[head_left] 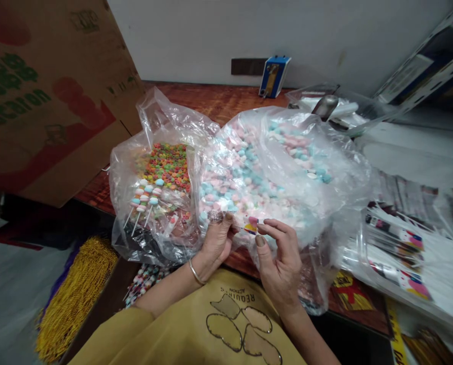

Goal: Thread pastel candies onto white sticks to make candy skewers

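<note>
Pinching a printed wrapper [251,224] near its left end, between thumb and bent fingers of the left hand [215,243], and wearing a metal bangle [197,272] on the same wrist. Meeting the wrapper's right end with the fingertips of the right hand [282,258], showing a partly open posture with thumb and index fingertip slightly parted; leaving any firm grip there impossible to tell. Placing the wrapper between the 2 hands, just above the near part of a large clear bag [336,187] of pink, blue and white sweets [236,185]. Showing, to the left on the reddish wooden tabletop [218,101], another plastic bag [120,172] with small orange, green and red rings [167,165]. Bearing 3 sticks of pastel balls [143,198] on top. Displaying at right blurred printed packets [412,284] beside white sticks [435,263]. Including at the rear a small blue box [275,76] near the wall and a metal scoop [325,105]. Bordering the left with a printed carton [55,111], and showing golden strands [77,296] below.
</note>
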A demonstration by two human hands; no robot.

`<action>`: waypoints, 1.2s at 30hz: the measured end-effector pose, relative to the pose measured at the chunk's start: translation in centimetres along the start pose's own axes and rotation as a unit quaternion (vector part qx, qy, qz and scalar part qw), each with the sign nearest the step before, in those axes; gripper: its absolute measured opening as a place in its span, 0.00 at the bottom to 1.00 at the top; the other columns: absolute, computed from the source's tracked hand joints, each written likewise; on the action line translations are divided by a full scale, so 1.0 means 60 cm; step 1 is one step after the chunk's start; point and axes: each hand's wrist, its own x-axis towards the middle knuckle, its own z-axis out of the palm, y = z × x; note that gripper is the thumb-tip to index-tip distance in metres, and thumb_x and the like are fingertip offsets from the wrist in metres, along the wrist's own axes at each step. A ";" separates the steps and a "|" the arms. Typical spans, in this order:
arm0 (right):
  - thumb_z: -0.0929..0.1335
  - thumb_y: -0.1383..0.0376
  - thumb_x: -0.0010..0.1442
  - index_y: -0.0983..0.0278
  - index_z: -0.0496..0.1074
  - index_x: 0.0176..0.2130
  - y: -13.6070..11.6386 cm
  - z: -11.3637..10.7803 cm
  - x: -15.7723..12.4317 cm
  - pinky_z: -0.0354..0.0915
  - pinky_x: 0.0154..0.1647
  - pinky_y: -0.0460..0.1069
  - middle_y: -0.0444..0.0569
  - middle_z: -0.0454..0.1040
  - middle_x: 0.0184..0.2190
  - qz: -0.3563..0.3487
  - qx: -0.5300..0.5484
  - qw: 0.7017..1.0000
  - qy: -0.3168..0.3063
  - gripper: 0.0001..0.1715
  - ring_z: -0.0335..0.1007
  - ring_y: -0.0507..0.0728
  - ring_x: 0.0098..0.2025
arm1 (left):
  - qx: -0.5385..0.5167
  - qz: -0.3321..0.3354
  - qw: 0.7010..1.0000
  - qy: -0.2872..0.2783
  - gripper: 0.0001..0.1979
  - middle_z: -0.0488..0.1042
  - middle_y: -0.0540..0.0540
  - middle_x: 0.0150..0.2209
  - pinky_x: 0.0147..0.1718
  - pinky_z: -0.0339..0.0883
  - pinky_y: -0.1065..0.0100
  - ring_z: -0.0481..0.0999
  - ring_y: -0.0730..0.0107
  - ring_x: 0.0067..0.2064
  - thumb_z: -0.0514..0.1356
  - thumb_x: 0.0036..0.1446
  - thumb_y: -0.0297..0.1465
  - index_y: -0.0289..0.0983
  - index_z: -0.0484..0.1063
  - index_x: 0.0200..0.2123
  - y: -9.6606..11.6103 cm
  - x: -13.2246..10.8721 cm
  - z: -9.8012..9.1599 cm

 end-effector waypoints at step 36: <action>0.69 0.69 0.67 0.60 0.74 0.57 -0.012 0.006 0.003 0.72 0.51 0.60 0.57 0.72 0.52 -0.131 -0.089 0.985 -0.061 0.19 0.72 0.63 0.52 | -0.187 -0.210 0.958 -0.051 0.19 0.72 0.54 0.25 0.29 0.67 0.72 0.72 0.75 0.27 0.80 0.40 0.30 0.35 0.71 0.26 0.012 0.002 -0.020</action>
